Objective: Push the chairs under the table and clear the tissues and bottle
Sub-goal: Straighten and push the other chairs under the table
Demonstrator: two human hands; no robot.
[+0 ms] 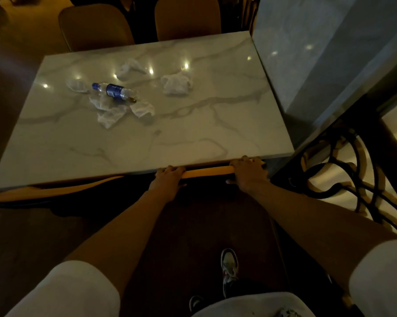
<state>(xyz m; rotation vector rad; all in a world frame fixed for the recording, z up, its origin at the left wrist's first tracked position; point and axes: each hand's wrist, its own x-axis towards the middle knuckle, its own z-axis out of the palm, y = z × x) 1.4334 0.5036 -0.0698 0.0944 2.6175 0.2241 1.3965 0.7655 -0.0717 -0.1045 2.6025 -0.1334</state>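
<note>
A marble-look table [193, 133] fills the middle of the view. A yellow chair back [206, 171] sits tight against its near edge, mostly under the top. My left hand [167, 179] and my right hand [248, 172] both grip this chair back's top rail. A clear plastic bottle [115, 90] with a blue label and cap lies on its side on the table's left half. Crumpled white tissues lie around it: one [110, 113] just in front, one [130, 68] behind, one [177, 84] to the right. A second yellow chair back [44, 191] shows under the near left edge.
Two yellow chairs [94, 26] [188, 17] stand at the table's far side. A marble wall or pillar [318, 53] borders the table on the right. A dark ornate metal railing [353, 175] runs at the right. My shoe [229, 268] is on the dark floor below.
</note>
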